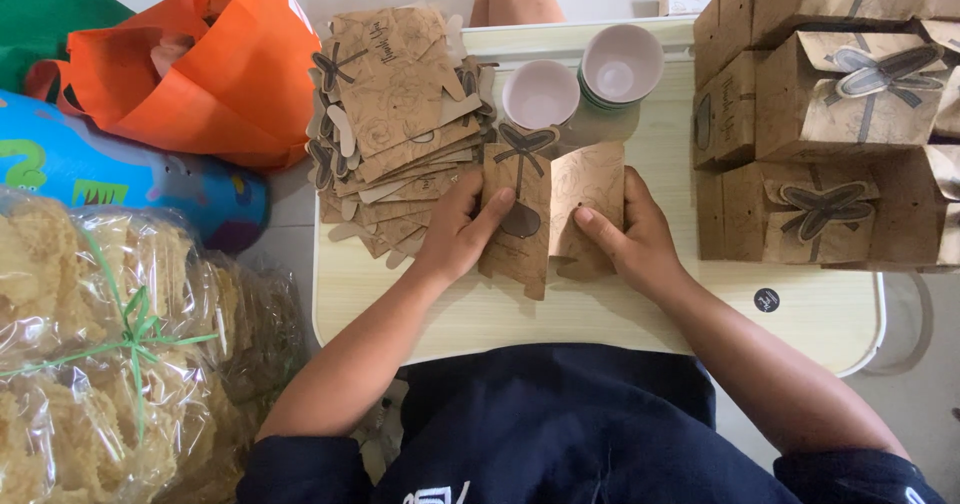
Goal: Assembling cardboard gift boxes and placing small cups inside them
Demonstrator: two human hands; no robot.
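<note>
Below, a pale wooden worktop (600,314) with rounded corners is seen standing on a light floor. On it are stacked flat brown card blanks (390,114), two nested piles of white bowls (585,84) and folded brown boxes with bow tabs (830,114). Beside it, an orange fabric bag (210,64) and clear bags of pale crackers (110,364) are found. At the worktop's middle, a brown printed card box blank (550,209), half folded, is gripped by the left hand (462,229) and the right hand (625,234).
</note>
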